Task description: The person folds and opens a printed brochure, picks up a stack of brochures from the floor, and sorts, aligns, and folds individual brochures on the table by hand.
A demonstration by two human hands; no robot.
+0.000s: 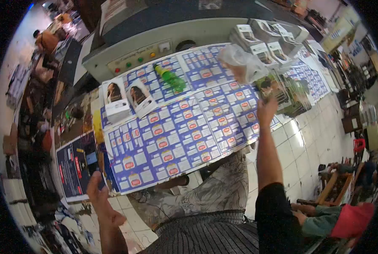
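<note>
My right hand is at the table's right side, its fingers closed on the near edge of a shiny green printed plastic packet. Motion smears part of that packet. Low on the left, my left hand hangs in front of the table edge with fingers apart and nothing in it. Two stacks of printed cards, a left stack and a right stack, stand at the table's left end. A crumpled clear plastic bag lies just beyond my right hand.
Blue-and-white printed sheets cover the table. A green bottle lies on them near a machine panel with coloured buttons. Wrapped card stacks sit at the back right. Another person's sleeve shows at lower right.
</note>
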